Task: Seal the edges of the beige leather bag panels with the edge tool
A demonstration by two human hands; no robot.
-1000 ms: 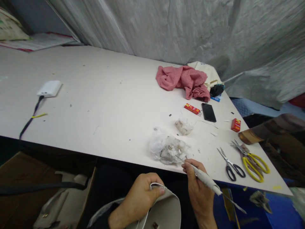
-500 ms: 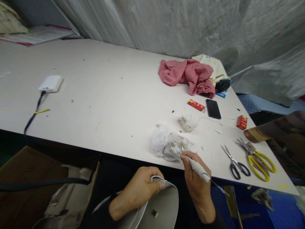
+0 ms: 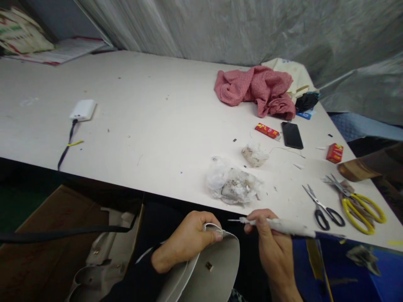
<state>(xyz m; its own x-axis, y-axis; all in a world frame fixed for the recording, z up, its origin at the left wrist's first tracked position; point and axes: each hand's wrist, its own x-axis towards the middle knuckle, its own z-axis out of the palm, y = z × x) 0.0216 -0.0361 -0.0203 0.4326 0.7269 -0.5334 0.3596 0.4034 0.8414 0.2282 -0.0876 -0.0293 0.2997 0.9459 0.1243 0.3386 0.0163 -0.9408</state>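
Note:
Near the table's front edge, my left hand (image 3: 192, 237) is closed on the rim of a beige bag piece (image 3: 220, 268), thumb inside. The piece looks like smooth leather, curves open toward me and bears a small gold metal fitting (image 3: 208, 266). My right hand (image 3: 273, 247) grips a white-wrapped tool (image 3: 291, 227) held almost level. Its thin metal tip points left at the bag piece's rim, apart from it; a flat dark end sticks out to the right. Beyond the hands, a crumpled clear plastic bag (image 3: 233, 184) with whitish, dirt-specked stuff lies on the table.
On the right lie black-handled scissors (image 3: 323, 208), yellow-handled scissors (image 3: 359, 205), a phone (image 3: 292, 135), red boxes (image 3: 335, 153) and a brown bottle (image 3: 362, 167). A pink cloth (image 3: 255, 90) is behind. At left are a white corded device (image 3: 83, 110) and a carton (image 3: 59, 235) holding beige pieces.
My right hand has drawn the tool back from the plastic bag and turned it level, its thin tip now toward the bag piece. My left hand keeps its hold.

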